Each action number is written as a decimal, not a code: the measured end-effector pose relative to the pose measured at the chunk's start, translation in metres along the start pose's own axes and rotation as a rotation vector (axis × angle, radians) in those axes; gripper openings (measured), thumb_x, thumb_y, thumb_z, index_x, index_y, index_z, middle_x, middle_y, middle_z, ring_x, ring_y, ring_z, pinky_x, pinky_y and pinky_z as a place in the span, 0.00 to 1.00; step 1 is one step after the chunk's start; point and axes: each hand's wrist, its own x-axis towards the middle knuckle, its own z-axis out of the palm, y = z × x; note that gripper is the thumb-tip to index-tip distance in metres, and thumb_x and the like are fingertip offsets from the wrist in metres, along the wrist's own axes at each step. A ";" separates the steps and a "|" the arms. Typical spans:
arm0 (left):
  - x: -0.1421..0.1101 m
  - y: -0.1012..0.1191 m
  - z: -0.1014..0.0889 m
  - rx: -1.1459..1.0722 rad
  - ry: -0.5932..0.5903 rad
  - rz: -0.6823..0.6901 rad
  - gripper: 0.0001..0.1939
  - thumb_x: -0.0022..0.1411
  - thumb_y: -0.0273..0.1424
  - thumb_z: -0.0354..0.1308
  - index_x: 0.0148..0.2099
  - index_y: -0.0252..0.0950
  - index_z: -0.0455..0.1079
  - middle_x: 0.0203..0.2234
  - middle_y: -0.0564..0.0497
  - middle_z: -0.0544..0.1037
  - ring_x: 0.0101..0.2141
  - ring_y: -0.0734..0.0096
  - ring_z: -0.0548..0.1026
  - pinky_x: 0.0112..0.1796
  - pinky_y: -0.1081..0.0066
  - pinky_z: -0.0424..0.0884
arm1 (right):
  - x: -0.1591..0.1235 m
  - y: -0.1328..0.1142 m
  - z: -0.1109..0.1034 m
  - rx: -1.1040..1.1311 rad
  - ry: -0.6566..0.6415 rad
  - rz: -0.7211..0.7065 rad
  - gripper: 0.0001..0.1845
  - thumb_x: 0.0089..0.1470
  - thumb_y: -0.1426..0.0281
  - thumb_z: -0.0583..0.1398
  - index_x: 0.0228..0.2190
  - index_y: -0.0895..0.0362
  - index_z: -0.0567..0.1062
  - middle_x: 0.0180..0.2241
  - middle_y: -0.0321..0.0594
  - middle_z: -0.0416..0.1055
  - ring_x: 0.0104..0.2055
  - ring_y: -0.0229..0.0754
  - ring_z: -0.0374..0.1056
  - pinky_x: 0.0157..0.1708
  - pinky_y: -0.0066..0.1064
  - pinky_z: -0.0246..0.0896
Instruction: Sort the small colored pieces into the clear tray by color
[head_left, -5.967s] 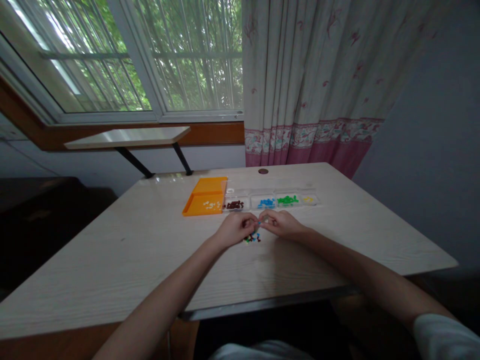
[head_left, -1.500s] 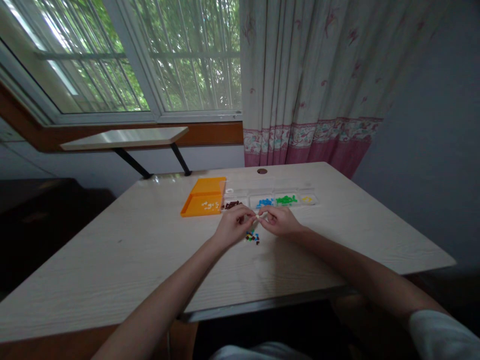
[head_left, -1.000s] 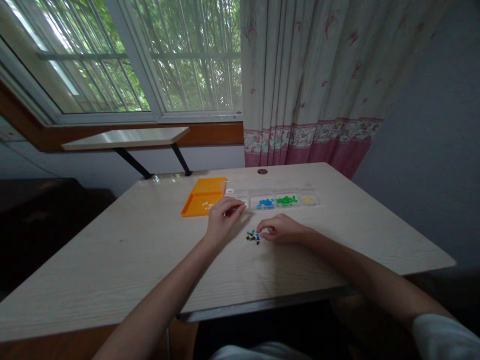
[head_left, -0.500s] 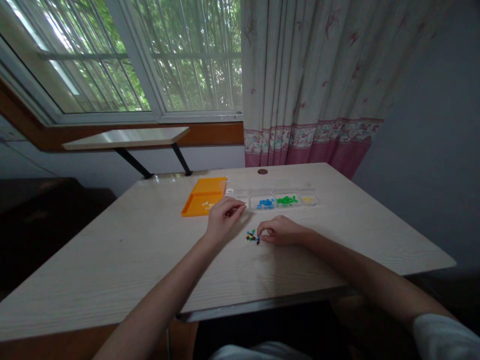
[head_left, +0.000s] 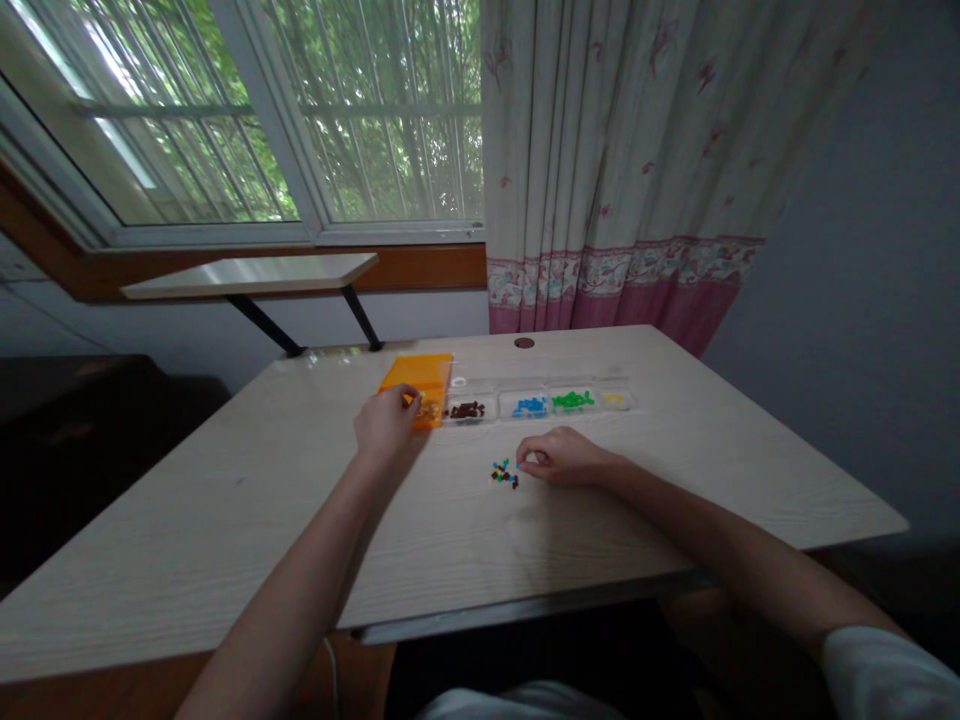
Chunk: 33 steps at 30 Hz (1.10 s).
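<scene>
My left hand is over the near part of the orange box, thumb and finger pinched together. A tiny pale spot shows at its fingertips, too small to name. Small pale pieces lie in the box beside those fingers. My right hand rests on the table with its fingers pinched, just right of a small cluster of coloured pieces in blue, green, yellow and dark brown. A speck of blue shows at the right fingertips; what they hold is unclear.
A clear compartment tray extends right from the orange box. It holds dark brown pieces, blue pieces, green pieces and a few yellow pieces. A raised shelf stands at the table's back left.
My left hand has moved left from the clear tray to the orange box, uncovering the dark brown pieces. My right hand has shifted slightly up, its fingertips a little off the cluster.
</scene>
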 end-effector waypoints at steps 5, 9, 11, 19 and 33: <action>-0.001 -0.003 0.008 -0.071 0.147 0.153 0.05 0.49 0.31 0.59 0.28 0.35 0.73 0.13 0.51 0.69 0.14 0.76 0.57 0.18 0.76 0.45 | -0.001 0.003 0.000 0.009 0.024 -0.002 0.09 0.51 0.66 0.55 0.33 0.54 0.74 0.18 0.32 0.66 0.22 0.32 0.59 0.24 0.22 0.46; -0.010 0.020 0.003 -0.175 -0.048 0.230 0.09 0.54 0.33 0.54 0.34 0.36 0.73 0.16 0.51 0.72 0.16 0.75 0.63 0.18 0.76 0.49 | 0.000 0.003 0.001 0.063 0.115 0.001 0.10 0.51 0.65 0.55 0.32 0.55 0.74 0.17 0.31 0.64 0.20 0.31 0.57 0.24 0.22 0.46; -0.018 0.038 -0.001 -0.256 -0.209 0.335 0.11 0.56 0.35 0.52 0.35 0.36 0.74 0.17 0.52 0.72 0.17 0.76 0.64 0.19 0.77 0.52 | 0.001 0.003 0.002 0.113 0.193 0.015 0.11 0.52 0.64 0.55 0.32 0.56 0.74 0.17 0.30 0.62 0.19 0.30 0.55 0.24 0.21 0.47; -0.047 0.086 -0.004 -0.432 -0.409 0.574 0.13 0.56 0.38 0.54 0.37 0.36 0.73 0.15 0.55 0.69 0.17 0.80 0.62 0.20 0.79 0.53 | 0.006 -0.001 0.005 0.292 0.414 0.035 0.16 0.52 0.60 0.54 0.29 0.59 0.74 0.13 0.28 0.54 0.17 0.30 0.48 0.20 0.21 0.45; -0.048 0.085 0.003 -0.547 -0.303 0.498 0.11 0.56 0.36 0.54 0.35 0.35 0.73 0.18 0.54 0.71 0.20 0.79 0.63 0.23 0.79 0.58 | 0.006 -0.002 0.007 0.304 0.383 0.032 0.14 0.54 0.61 0.53 0.32 0.59 0.71 0.14 0.28 0.54 0.17 0.30 0.49 0.19 0.21 0.45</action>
